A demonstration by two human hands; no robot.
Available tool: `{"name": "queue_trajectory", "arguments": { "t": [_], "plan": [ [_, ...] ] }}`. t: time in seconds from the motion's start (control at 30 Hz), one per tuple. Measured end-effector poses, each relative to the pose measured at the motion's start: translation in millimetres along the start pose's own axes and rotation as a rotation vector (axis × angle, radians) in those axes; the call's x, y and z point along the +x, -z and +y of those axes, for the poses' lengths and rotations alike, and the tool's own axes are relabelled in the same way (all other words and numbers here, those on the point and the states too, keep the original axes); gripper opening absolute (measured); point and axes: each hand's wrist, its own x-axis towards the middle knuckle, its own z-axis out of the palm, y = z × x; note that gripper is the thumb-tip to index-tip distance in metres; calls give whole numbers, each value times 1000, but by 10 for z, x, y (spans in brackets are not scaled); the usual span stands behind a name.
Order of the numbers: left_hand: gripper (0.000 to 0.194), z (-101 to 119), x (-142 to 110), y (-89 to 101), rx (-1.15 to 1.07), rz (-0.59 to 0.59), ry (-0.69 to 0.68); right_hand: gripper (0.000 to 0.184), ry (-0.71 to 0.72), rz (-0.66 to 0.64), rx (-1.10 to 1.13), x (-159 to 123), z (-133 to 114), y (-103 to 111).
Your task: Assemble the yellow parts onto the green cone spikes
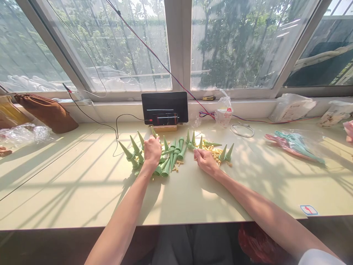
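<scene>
Several green plastic cones lie and stand in a heap at the middle of a pale yellow-green table. My left hand rests curled on the left part of the heap, closed around a cone I can barely see. Small yellow pieces are scattered to the right of the heap. My right hand lies curled on the table beside them, fingers pinched on something too small to make out. Two more green cones stand upright just right of the yellow pieces.
A dark tablet with a phone stands on a wooden holder behind the heap. Cables run along the windowsill. A bagged cup, a brown pouch at the left, and a bag of pink and teal tools at the right.
</scene>
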Motion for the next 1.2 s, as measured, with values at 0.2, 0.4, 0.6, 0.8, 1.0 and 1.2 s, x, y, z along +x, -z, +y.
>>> {"name": "queue_trajectory", "arguments": {
  "t": [0.2, 0.4, 0.6, 0.8, 1.0, 1.2],
  "plan": [
    [24, 2, -4, 23, 15, -1, -1, 51, 0, -1, 1, 4, 9, 2],
    [30, -21, -73, 30, -20, 11, -30, 51, 7, 2, -9, 1, 21, -4],
    [30, -64, -161, 80, -97, 134, -185, 50, -5, 21, 10, -7, -7, 2],
    [27, 284, -363, 151, -234, 130, -438, 45, 35, 74, 2, -7, -50, 17],
    [30, 725, -636, -140, -331, -107, -592, 24, 75, 124, -36, -27, -77, 54],
    [26, 743, -875, -451, -367, -168, -453, 17, 119, 172, -171, -23, -54, 82]
  ]
}}
